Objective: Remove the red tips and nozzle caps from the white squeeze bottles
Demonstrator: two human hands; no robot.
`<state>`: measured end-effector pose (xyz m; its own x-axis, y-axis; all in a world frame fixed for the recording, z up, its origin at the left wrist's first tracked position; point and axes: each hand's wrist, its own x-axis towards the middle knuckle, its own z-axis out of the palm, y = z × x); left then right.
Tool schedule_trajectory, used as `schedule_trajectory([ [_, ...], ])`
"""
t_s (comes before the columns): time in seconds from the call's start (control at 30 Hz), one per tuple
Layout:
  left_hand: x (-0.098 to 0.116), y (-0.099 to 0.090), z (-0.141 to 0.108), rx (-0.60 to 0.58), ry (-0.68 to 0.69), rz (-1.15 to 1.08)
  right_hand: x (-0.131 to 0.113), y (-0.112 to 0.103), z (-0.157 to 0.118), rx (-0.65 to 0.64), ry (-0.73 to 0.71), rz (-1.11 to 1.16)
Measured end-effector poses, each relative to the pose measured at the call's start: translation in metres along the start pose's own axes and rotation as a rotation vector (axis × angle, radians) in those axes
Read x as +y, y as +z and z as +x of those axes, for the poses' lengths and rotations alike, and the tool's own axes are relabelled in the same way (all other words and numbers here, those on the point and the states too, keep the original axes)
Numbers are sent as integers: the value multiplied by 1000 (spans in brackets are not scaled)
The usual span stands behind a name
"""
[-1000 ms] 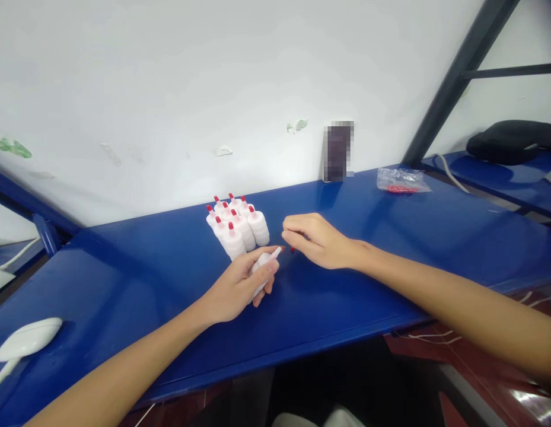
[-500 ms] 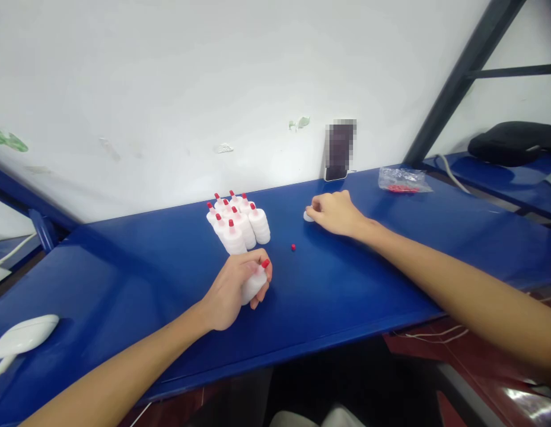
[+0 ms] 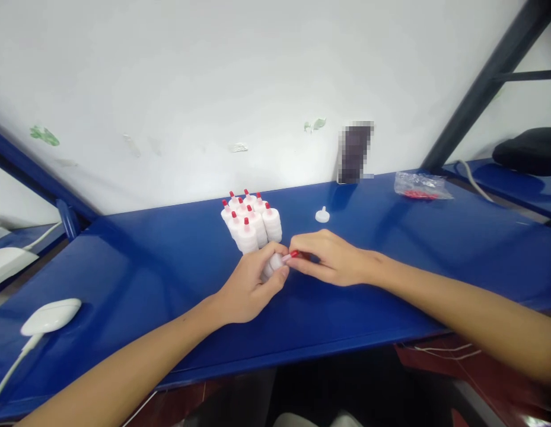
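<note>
My left hand (image 3: 252, 284) is wrapped around a small white squeeze bottle (image 3: 271, 267), tilted so that its nozzle points right. On that nozzle sits a red tip cap (image 3: 293, 254). My right hand (image 3: 331, 260) meets it there, thumb and index finger closed about the cap end. Just behind my left hand, several similar bottles (image 3: 247, 238) with red tips stand upright in a tight group. A loose white nozzle lid (image 3: 322, 215) lies on the table beyond my right hand.
The blue table (image 3: 168, 261) runs along a white wall. A clear bag of red caps (image 3: 421, 188) lies at the back right, and a phone (image 3: 353, 153) leans on the wall. A white mouse-like device (image 3: 51, 317) with a cable is at the left.
My right hand has left the white nozzle lid and come in to the bottle. My left hand has turned the bottle rightward. The small red cap on the table no longer shows.
</note>
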<state>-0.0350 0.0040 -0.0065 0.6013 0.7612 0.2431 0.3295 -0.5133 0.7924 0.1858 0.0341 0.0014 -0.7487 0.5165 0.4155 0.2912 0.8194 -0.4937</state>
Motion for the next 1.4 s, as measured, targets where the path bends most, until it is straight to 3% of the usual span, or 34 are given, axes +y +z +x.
schedule_trajectory([
  [0.23,-1,0,2,9,140,103,-4,3,1,-63,30,236],
  [0.37,-3,1,0,127,221,401,1,-3,1,26,87,328],
  [0.43,-3,-1,-1,173,262,479,8,-11,0,51,107,249],
  [0.5,-2,-2,-2,167,271,471,16,-21,-1,-18,129,29],
  [0.57,-2,-3,-3,99,249,469,23,-29,-3,-110,197,-181],
  [0.67,-3,-3,-2,-18,217,517,27,-34,-3,-185,256,-308],
  [0.9,-7,-3,-1,-23,211,548,28,-37,-2,-170,308,-387],
  [1.17,-7,-3,-1,-96,257,634,25,-43,-5,-303,434,-308],
  [1.4,-8,-6,0,-103,203,523,25,-37,-5,-335,353,-307],
])
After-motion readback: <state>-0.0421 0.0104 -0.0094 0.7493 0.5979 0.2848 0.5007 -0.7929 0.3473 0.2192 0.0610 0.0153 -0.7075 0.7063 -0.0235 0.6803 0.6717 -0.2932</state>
